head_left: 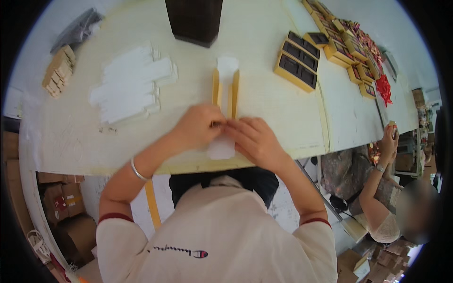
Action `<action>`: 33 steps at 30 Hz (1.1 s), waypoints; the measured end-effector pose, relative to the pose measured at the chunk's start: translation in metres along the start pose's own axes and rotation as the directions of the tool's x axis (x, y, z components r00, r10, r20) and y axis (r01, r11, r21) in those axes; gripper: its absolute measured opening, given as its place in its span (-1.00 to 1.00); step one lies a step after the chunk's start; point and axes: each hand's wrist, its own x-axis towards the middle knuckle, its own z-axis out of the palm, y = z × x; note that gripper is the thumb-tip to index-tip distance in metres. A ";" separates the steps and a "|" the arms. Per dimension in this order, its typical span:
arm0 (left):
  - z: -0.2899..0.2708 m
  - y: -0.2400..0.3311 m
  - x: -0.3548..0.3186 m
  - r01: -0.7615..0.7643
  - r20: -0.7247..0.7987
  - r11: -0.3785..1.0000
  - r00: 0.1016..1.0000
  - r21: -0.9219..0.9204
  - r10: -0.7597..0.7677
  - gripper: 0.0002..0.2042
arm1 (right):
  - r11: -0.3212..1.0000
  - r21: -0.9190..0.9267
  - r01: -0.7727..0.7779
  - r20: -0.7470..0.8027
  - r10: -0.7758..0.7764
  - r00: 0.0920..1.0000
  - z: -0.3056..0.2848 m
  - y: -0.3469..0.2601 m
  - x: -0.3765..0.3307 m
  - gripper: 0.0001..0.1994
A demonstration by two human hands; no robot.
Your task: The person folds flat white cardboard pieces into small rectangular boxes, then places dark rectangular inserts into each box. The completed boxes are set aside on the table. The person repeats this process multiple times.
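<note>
A part-folded carton (234,87) with yellow side walls and white end flaps lies in front of me on the table. Its two long walls stand up, and the far flap lies flat. Over its near end, my left hand (200,123) is closed, fingers pinched, with a small dark spot showing at the fingertips; I cannot make out what it is. My right hand (255,140) meets it there, its fingers bent round the near end of the right wall. Both hands hide the carton's middle, and a white near flap shows below them.
White flat blanks (130,82) lie piled at the left, with stacked yellowish pieces (59,70) beyond. A dark bin (194,21) stands at the far middle. Yellow boxes with black inserts (297,61) sit at the right. Another person's hand (390,141) works at the far right.
</note>
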 end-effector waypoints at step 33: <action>0.021 -0.001 -0.015 -0.075 -0.110 0.976 0.989 0.205 0.099 -0.83 | 0.951 0.007 -0.308 0.118 0.305 0.945 0.018 0.005 0.004 -0.79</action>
